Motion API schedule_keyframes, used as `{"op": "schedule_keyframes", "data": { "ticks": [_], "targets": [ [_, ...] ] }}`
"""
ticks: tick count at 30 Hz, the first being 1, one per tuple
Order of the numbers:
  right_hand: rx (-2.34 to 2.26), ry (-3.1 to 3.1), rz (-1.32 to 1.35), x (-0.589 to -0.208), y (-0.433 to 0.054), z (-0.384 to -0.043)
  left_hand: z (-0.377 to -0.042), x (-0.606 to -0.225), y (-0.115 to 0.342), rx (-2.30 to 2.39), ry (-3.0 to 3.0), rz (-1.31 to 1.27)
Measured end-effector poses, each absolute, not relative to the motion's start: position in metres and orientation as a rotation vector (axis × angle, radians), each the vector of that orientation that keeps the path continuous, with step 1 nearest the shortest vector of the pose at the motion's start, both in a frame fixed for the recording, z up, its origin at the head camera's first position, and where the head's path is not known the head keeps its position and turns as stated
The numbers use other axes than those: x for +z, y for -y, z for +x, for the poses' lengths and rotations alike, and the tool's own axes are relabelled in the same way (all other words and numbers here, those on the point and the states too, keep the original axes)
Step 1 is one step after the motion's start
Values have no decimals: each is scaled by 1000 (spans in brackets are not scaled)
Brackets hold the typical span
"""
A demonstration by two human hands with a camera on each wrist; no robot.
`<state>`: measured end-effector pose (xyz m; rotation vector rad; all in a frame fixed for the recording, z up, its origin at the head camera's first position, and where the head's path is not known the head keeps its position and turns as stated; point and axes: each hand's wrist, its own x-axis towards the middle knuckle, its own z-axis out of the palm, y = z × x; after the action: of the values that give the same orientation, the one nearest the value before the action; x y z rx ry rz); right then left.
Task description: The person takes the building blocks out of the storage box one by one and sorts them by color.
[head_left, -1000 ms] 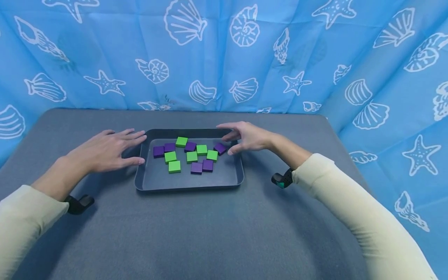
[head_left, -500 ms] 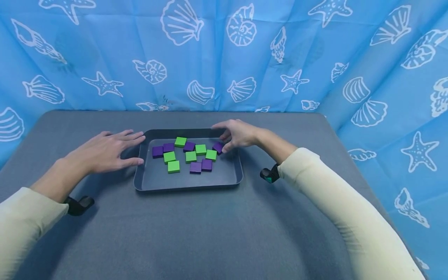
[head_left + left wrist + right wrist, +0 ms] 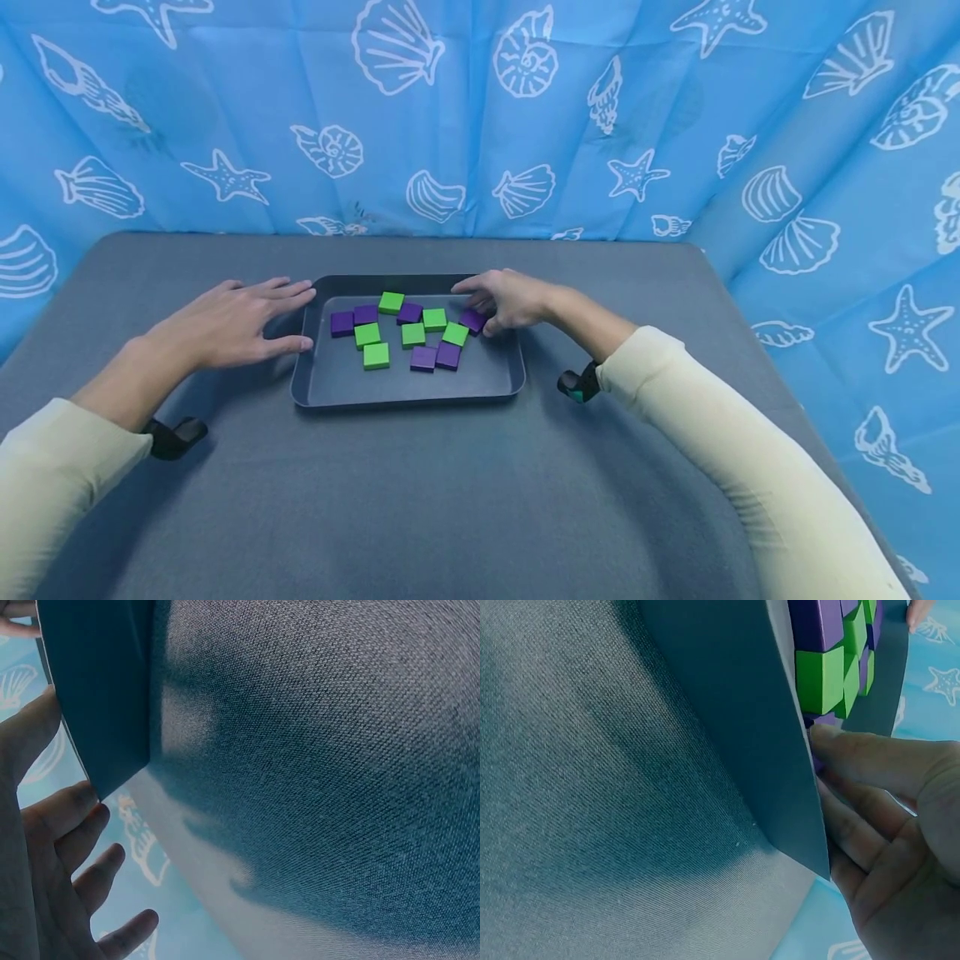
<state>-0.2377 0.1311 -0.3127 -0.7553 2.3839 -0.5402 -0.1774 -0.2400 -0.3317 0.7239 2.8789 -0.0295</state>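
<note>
A dark grey tray (image 3: 408, 395) lies on the table with several green blocks (image 3: 377, 356) and several purple blocks (image 3: 423, 359) inside. My right hand (image 3: 517, 300) reaches over the tray's right wall. Its thumb and fingers pinch the rightmost purple block (image 3: 472, 321); in the right wrist view that purple block (image 3: 819, 759) is mostly hidden behind the thumb and wall. My left hand (image 3: 232, 325) rests at the tray's left rim, fingers spread and fairly straight. In the left wrist view, the left hand (image 3: 60, 877) touches the edge of the tray (image 3: 97, 697) with some fingertips.
A grey cloth covers the table (image 3: 450, 492). Behind and to the right hangs a blue curtain (image 3: 465, 125) printed with white shells and starfish. Each wrist carries a black strap-on device, the left device (image 3: 176, 437) and the right device (image 3: 579, 385).
My right hand has moved left and down into the tray, closing its thumb and fingers on the rightmost purple block. The green block beside it has turned slightly. My left hand stays put.
</note>
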Motion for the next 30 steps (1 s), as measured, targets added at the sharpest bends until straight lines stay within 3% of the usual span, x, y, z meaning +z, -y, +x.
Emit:
{"op": "schedule_keyframes", "data": {
  "ticks": [30],
  "targets": [
    [-563, -2476, -904, -327, -117, -234, -175, -330, 237, 9, -2883, 711]
  ]
}}
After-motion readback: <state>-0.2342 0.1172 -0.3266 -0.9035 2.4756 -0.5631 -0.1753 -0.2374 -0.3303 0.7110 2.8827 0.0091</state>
